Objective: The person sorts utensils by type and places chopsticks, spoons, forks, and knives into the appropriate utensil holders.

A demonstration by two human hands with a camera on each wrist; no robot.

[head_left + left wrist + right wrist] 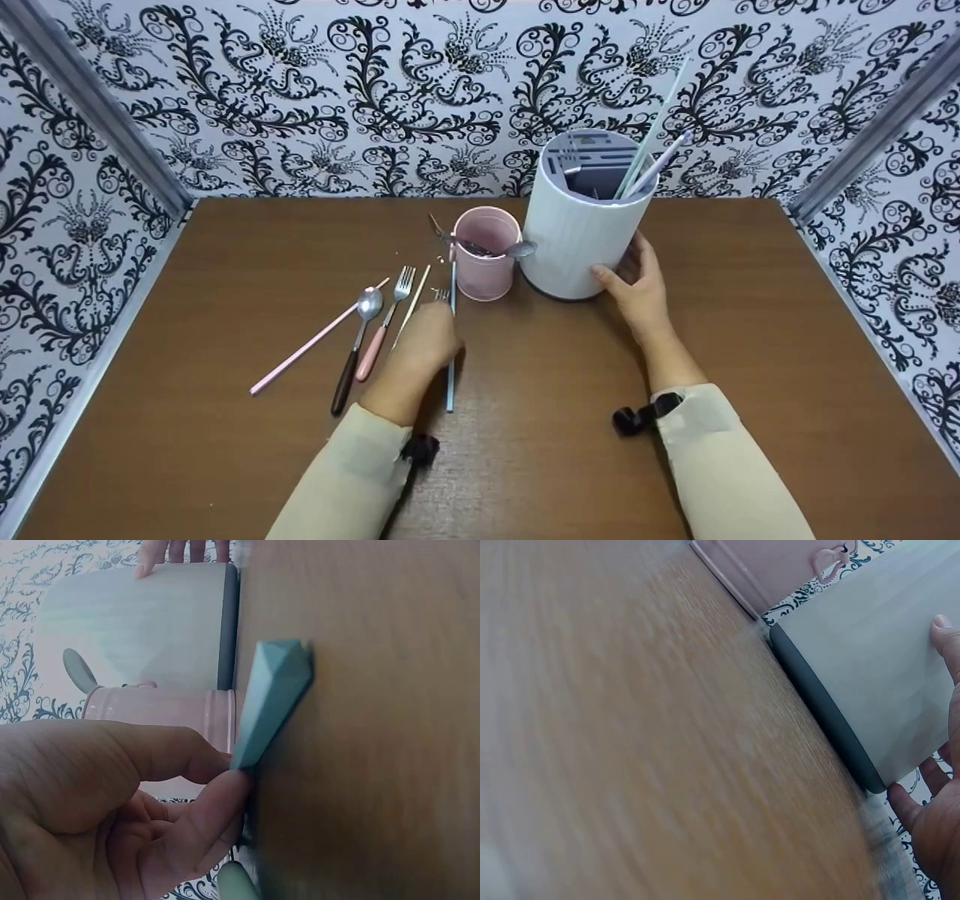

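Observation:
Thumb and fingertips of my left hand (429, 336) pinch a blue chopstick (271, 686), which lies along the tabletop. A fork (441, 295) lies partly hidden beyond that hand. To its left are a pink-handled fork (372, 352), a black-handled spoon (345, 381), a pink chopstick (304, 349) and a pale stick (417, 296). My right hand (640, 289) holds the lower right side of a white utensil holder (581, 247), thumb in front and fingers round the side. Two slim sticks (651, 146) stand in the holder.
A pink cup (484, 281) stands left of the holder, close to it. Across its rim lie a spoon (521, 248) and another metal utensil (441, 229). Patterned walls (337, 97) enclose the brown table (540, 450) at the back and sides.

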